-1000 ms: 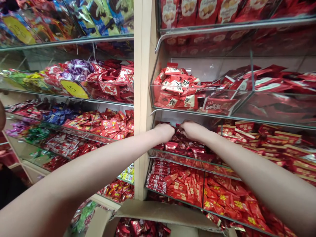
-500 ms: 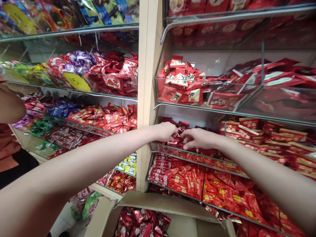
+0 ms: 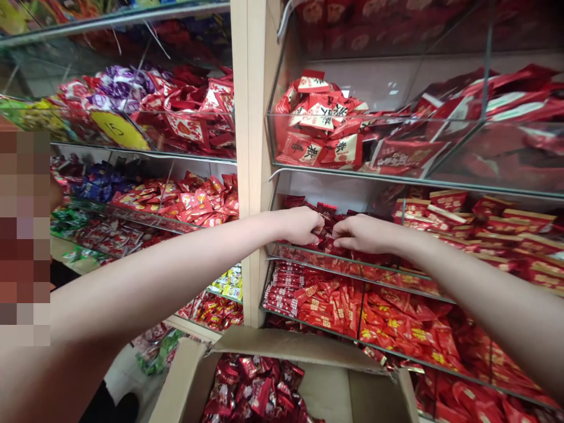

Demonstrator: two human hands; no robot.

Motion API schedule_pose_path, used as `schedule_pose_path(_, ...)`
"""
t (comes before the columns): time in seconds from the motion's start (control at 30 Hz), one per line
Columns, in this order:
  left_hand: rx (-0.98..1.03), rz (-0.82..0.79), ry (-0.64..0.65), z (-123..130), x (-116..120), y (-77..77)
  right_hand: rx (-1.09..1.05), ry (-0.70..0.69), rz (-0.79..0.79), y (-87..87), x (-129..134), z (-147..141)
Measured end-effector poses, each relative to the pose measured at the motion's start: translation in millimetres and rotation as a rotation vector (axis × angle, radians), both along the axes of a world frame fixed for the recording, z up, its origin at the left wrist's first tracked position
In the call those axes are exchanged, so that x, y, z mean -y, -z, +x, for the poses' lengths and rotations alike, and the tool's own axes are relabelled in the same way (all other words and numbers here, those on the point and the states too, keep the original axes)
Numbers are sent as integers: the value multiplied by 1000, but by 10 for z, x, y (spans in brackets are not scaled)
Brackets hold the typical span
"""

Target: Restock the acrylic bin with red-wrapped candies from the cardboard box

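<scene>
Both of my hands reach into a glass-fronted shelf bin of dark red wrapped candies (image 3: pixel 326 210). My left hand (image 3: pixel 303 225) has its fingers curled down among them at the left end of the bin; whatever lies in the fingers is hidden. Close beside it, my right hand (image 3: pixel 363 233) bends over the same candies, its thumb and fingers apart, with nothing visible held. A narrow gap with candies in it separates the two hands. Below stands an open cardboard box (image 3: pixel 288 345), and similar dark red wrapped candies (image 3: pixel 258 390) fill its left part.
A glass lip (image 3: pixel 317 258) runs along the bin's front. Red packets (image 3: pixel 330 302) lie in the bins below, and larger red packets (image 3: pixel 319 117) above. A wooden upright (image 3: pixel 252 176) divides the shelves. A person (image 3: pixel 22 235), partly blurred out, is at the far left.
My hands stay over the same bin; the right fingers have dipped lower among the candies, and the left has shifted slightly right. The view has tilted down, showing more of the box.
</scene>
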State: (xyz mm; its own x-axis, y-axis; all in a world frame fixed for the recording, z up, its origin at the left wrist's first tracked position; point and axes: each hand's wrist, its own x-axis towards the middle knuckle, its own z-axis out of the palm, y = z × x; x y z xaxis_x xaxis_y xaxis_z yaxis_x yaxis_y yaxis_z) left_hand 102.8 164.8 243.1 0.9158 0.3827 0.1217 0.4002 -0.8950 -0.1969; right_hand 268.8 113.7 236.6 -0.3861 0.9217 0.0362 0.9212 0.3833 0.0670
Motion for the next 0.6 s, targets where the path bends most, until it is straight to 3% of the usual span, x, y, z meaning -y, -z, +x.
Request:
schedule_pose_path(0.2, 55, -56, 73, 16, 2, 8, 10, -94, 59, -102, 199, -98)
schedule_pose_path(0.33, 58, -108, 175, 68, -26, 41, 134, -55, -39, -66, 257, -155)
schedule_pose_path(0.47, 37, -41, 157, 131, -15, 91, 103, -26, -168, -58, 243, -174)
schedule_pose_path(0.6, -10, -10, 142, 116, 1, 97, 111, 3, -326, -169, 215, -154)
